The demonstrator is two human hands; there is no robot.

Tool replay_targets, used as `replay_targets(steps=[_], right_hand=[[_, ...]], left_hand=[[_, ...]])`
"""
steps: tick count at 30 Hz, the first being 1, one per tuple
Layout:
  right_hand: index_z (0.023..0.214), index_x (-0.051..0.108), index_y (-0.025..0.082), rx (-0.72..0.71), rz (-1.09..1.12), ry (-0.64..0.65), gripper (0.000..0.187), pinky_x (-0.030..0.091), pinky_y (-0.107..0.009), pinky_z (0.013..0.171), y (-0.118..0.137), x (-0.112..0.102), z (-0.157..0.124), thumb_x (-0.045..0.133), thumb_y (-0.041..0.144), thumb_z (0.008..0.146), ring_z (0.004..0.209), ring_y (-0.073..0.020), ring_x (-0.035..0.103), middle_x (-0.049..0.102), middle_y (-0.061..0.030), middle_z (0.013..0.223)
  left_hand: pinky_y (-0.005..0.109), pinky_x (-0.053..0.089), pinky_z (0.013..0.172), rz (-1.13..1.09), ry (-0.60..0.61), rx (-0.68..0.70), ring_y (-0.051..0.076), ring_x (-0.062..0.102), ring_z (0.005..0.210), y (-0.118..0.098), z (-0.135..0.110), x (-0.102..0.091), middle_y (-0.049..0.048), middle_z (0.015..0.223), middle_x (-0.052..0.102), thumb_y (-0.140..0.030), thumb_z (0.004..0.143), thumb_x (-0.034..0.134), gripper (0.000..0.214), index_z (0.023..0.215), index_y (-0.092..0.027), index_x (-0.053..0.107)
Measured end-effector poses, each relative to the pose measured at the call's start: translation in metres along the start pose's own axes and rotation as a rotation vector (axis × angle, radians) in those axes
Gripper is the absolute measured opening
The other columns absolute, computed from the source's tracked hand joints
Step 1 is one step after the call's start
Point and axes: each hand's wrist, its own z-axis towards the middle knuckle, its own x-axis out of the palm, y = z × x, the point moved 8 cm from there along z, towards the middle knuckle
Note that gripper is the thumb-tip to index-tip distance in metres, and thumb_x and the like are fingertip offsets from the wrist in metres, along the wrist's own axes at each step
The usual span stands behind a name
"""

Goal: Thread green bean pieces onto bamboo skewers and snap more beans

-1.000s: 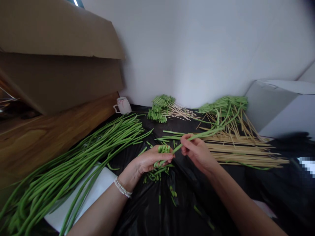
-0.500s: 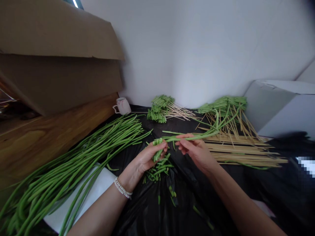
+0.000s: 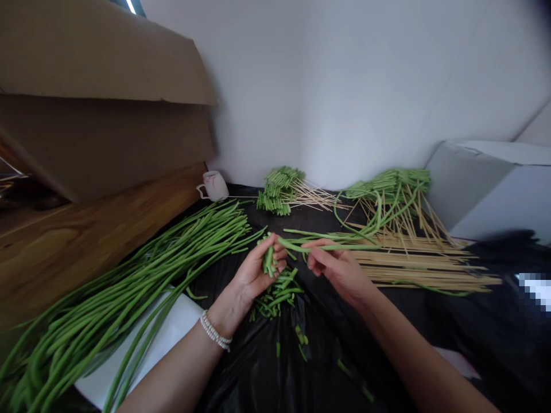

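My left hand (image 3: 260, 267) is closed around several short cut pieces of green stem (image 3: 269, 261), which look like garlic scapes. Its thumb and fingertips also meet the end of a long green stem (image 3: 295, 246). My right hand (image 3: 338, 264) pinches that same stem a little further right, with thumb and fingers bent together. Other long stems (image 3: 364, 232) lie just behind the right hand. Below my left hand is a small heap of short green pieces (image 3: 279, 295) on black plastic sheeting (image 3: 318, 367).
Long green stems (image 3: 142, 292) spread over the left side. Bundled pieces on skewers (image 3: 279, 189) and another skewered pile (image 3: 391, 186) lie along the wall. Loose bamboo skewers (image 3: 422, 267) sit at right. A mug (image 3: 215, 185), cardboard box (image 3: 107, 126) and white box (image 3: 486, 189) stand around.
My left hand has turned upward and moved slightly left, its fingertips now at the long stem's end. My right hand has shifted a little, and the stem's far part has straightened and lowered.
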Motion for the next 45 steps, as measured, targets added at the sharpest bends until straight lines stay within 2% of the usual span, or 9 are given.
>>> replay_targets(steps=[5, 11, 15, 19, 26, 35, 37, 40, 45], right_hand=[[0.079, 0.071, 0.021, 0.000, 0.096, -0.007, 0.024, 0.032, -0.024, 0.051, 0.003, -0.003, 0.001, 0.068, 0.045, 0.077, 0.056, -0.0094, 0.044, 0.055, 0.0015, 0.060], [0.074, 0.068, 0.019, -0.008, -0.099, 0.049, 0.028, 0.036, -0.024, 0.051, 0.002, 0.006, -0.002, 0.066, 0.047, 0.078, 0.054, -0.0097, 0.046, 0.054, 0.0021, 0.058], [0.078, 0.068, 0.019, 0.023, -0.204, 0.081, 0.027, 0.038, -0.025, 0.051, -0.001, 0.011, -0.002, 0.069, 0.046, 0.075, 0.053, -0.0096, 0.048, 0.058, 0.0019, 0.061], [0.082, 0.065, 0.021, 0.042, -0.010, -0.033, 0.024, 0.035, -0.022, 0.049, 0.000, -0.002, 0.001, 0.073, 0.042, 0.072, 0.050, -0.0081, 0.044, 0.052, 0.0058, 0.054], [0.078, 0.061, 0.021, 0.013, 0.076, -0.104, 0.023, 0.034, -0.022, 0.048, 0.002, -0.013, 0.003, 0.075, 0.038, 0.071, 0.056, -0.0092, 0.051, 0.065, 0.0010, 0.068], [0.078, 0.066, 0.019, 0.073, -0.212, 0.126, 0.021, 0.039, -0.023, 0.053, -0.014, 0.029, -0.008, 0.073, 0.038, 0.072, 0.059, -0.0108, 0.056, 0.068, -0.0007, 0.067], [0.078, 0.065, 0.019, 0.083, -0.203, 0.130, 0.021, 0.038, -0.022, 0.052, -0.013, 0.028, -0.008, 0.071, 0.039, 0.074, 0.059, -0.0102, 0.056, 0.068, -0.0010, 0.069], [0.081, 0.065, 0.019, 0.067, -0.157, 0.069, 0.023, 0.038, -0.022, 0.050, -0.008, 0.014, -0.004, 0.070, 0.041, 0.075, 0.057, -0.0095, 0.054, 0.067, -0.0007, 0.068], [0.083, 0.064, 0.020, 0.038, -0.028, 0.009, 0.022, 0.037, -0.021, 0.050, -0.002, -0.002, 0.000, 0.068, 0.042, 0.079, 0.058, -0.0085, 0.055, 0.067, -0.0009, 0.071]], left_hand=[[0.013, 0.030, 0.042, -0.023, 0.071, 0.092, 0.003, 0.037, 0.046, -0.019, -0.004, 0.004, -0.0063, 0.059, 0.036, -0.021, 0.082, 0.064, 0.028, 0.065, -0.016, 0.042], [0.017, 0.028, 0.043, 0.586, 0.069, -0.046, 0.004, 0.039, 0.048, 0.013, -0.005, 0.000, -0.0023, 0.062, 0.049, -0.041, 0.071, 0.076, 0.032, 0.072, -0.012, 0.061], [0.019, 0.028, 0.045, 0.756, 0.149, -0.145, 0.006, 0.043, 0.050, 0.027, -0.009, 0.002, 0.0018, 0.067, 0.056, -0.039, 0.068, 0.078, 0.032, 0.077, -0.010, 0.067], [0.020, 0.027, 0.045, 0.830, 0.153, -0.159, 0.006, 0.042, 0.050, 0.025, -0.011, 0.002, -0.0016, 0.059, 0.050, -0.034, 0.068, 0.078, 0.026, 0.071, -0.012, 0.064], [0.018, 0.030, 0.047, 0.656, 0.033, 0.011, 0.005, 0.043, 0.050, 0.016, -0.003, -0.003, -0.0016, 0.062, 0.051, -0.037, 0.075, 0.073, 0.030, 0.068, -0.013, 0.057], [0.014, 0.032, 0.044, 0.063, -0.053, 0.132, 0.004, 0.042, 0.050, -0.022, 0.006, -0.015, -0.0061, 0.061, 0.042, -0.030, 0.080, 0.069, 0.026, 0.073, -0.016, 0.048], [0.014, 0.031, 0.044, 0.219, -0.038, 0.141, 0.004, 0.040, 0.050, -0.033, 0.003, -0.012, -0.0058, 0.060, 0.042, -0.031, 0.081, 0.068, 0.028, 0.070, -0.016, 0.048], [0.017, 0.034, 0.048, 0.750, -0.013, 0.144, 0.006, 0.042, 0.052, -0.042, -0.004, -0.007, -0.0047, 0.061, 0.046, -0.035, 0.080, 0.069, 0.025, 0.074, -0.014, 0.054], [0.021, 0.035, 0.057, 1.376, 0.135, 0.036, 0.009, 0.046, 0.060, -0.034, -0.011, -0.002, -0.0025, 0.067, 0.055, -0.044, 0.075, 0.070, 0.032, 0.086, -0.014, 0.065]])
